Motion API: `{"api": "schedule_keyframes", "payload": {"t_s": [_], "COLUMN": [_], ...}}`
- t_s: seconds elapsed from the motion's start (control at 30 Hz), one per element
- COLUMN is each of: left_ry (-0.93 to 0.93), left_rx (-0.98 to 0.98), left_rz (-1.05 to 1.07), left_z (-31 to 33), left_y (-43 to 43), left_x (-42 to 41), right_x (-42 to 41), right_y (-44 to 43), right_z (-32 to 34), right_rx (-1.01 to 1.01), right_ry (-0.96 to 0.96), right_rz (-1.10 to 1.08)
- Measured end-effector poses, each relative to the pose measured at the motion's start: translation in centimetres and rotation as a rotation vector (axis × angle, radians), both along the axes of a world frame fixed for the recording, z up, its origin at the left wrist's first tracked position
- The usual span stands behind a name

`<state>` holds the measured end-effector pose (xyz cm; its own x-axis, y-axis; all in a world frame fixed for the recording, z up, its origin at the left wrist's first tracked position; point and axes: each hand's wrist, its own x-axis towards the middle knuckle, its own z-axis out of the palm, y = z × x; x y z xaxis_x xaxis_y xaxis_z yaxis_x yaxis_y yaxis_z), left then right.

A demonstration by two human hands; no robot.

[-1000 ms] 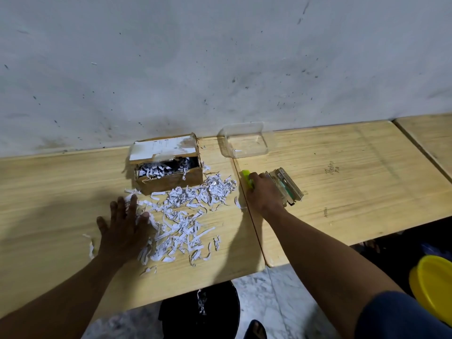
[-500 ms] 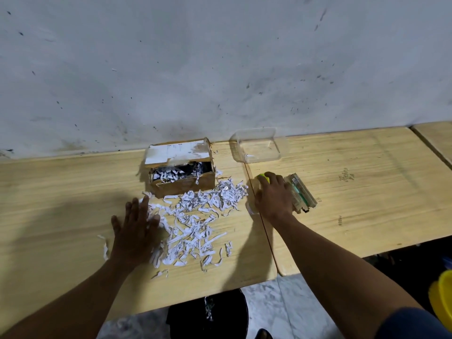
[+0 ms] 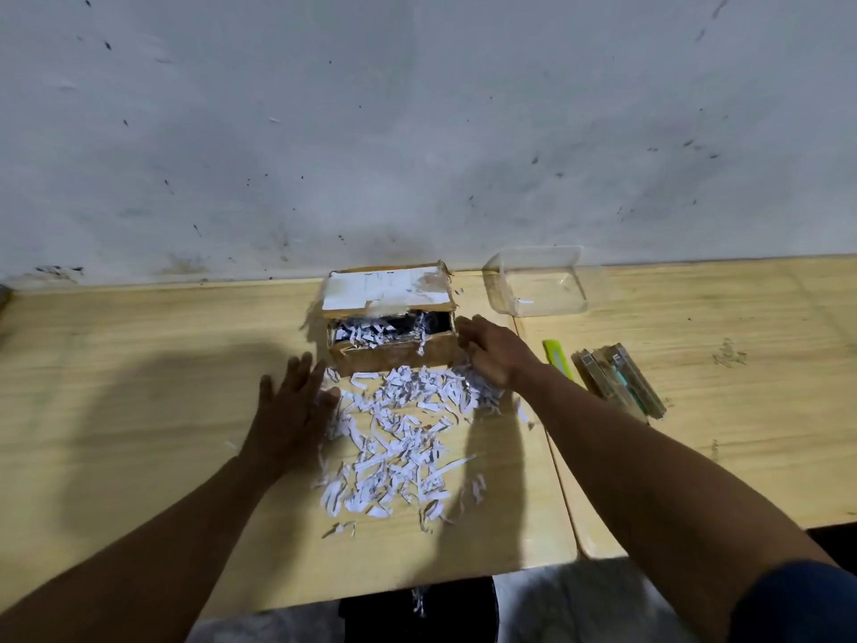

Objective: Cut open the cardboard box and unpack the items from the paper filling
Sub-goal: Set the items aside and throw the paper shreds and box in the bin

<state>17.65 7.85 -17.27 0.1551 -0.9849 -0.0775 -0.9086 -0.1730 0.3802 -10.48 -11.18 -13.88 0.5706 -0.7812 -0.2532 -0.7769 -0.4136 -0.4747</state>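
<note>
Wood desk (image 3: 139,410) carries everything, pushed up against the wall. Cardboard box (image 3: 389,327) sits at the desk's back edge, already cut open, top flap folded back, so the opening faces the person; some shredded paper still inside, dark interior behind it. Paper filling (image 3: 399,433) is spread in a loose heap directly in front of the box, likely pulled out to expose the contents. Clear plastic tub (image 3: 538,280) stands right of the box, near the wall, looks empty. Stack of flat packaged items (image 3: 619,380) lies right of the box, well clear of the shreds, probably the unpacked goods set aside. Left hand (image 3: 294,406) is open, flat on the desk at the heap's left edge, front-left of the box, corralling the paper. Right hand (image 3: 494,352) is at the box's right front corner, fingers curled loosely into the shreds; can't tell if it grips anything. Yellow-green cutter (image 3: 559,357) lies just right of that hand, parked since the cutting looks done.
</note>
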Motion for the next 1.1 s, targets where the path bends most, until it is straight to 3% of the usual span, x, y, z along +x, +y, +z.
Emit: {"api": "schedule_keyframes", "payload": {"t_s": [0.3, 0.37, 0.5, 0.67, 0.83, 1.0, 1.1], "left_ry": [0.056, 0.089, 0.118, 0.165, 0.279, 0.185, 0.114], "left_rx": [-0.024, -0.039, -0.079, -0.127, -0.135, -0.305, -0.255], "left_rz": [-0.197, -0.168, -0.027, -0.013, -0.065, -0.053, -0.150], "left_z": [1.2, 1.5, 1.6, 0.3, 0.9, 1.3, 1.1], "left_y": [4.3, 5.0, 5.9, 5.6, 3.2, 1.1, -0.1], "left_x": [-2.3, -2.4, -2.7, -5.9, -8.4, -7.2, -7.0], "right_x": [-4.3, -5.1, -6.8, -5.1, -2.6, -2.0, -1.3], "right_y": [8.2, 9.1, 9.7, 12.0, 13.6, 11.4, 9.2], "right_z": [-0.1, -0.2, -0.6, -1.9, -1.7, -1.1, -1.8], "right_rx": [-0.038, -0.081, -0.105, -0.078, 0.001, -0.086, -0.085], "right_ry": [-0.196, -0.228, -0.240, -0.222, -0.347, -0.405, -0.292], "right_rz": [0.091, 0.081, -0.184, -0.143, -0.054, -0.174, -0.130]}}
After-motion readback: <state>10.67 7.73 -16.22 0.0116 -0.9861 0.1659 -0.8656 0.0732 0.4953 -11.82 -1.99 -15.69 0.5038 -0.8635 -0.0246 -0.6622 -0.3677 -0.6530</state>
